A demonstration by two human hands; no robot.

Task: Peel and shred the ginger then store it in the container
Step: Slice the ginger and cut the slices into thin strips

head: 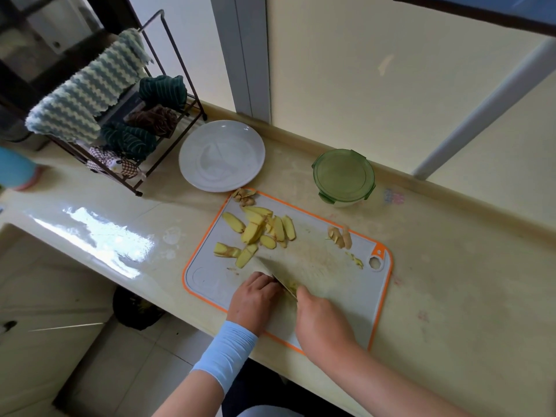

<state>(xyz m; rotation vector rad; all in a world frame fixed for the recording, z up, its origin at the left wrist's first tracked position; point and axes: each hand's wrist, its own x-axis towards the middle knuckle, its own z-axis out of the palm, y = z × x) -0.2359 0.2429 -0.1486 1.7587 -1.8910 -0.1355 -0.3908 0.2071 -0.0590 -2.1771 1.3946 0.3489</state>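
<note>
Peeled yellow ginger slices (258,228) lie in a loose pile at the far left of a grey cutting board with an orange rim (380,314). My right hand (320,322) grips a knife (285,288) near the board's front edge, its blade blurred. My left hand (255,297) sits just left of the blade, fingers curled down on a small bit of ginger (291,286), most of it hidden. Brown peel scraps (340,237) lie at the board's far right, and more peel (245,196) at its far left corner. The green-lidded container (343,176) stands shut behind the board.
A white plate (222,155) sits behind the board's left corner. A dark wire rack (168,145) hung with cloths stands at the back left. The wall runs along the back of the beige counter (451,296). The counter's front edge drops to a tiled floor.
</note>
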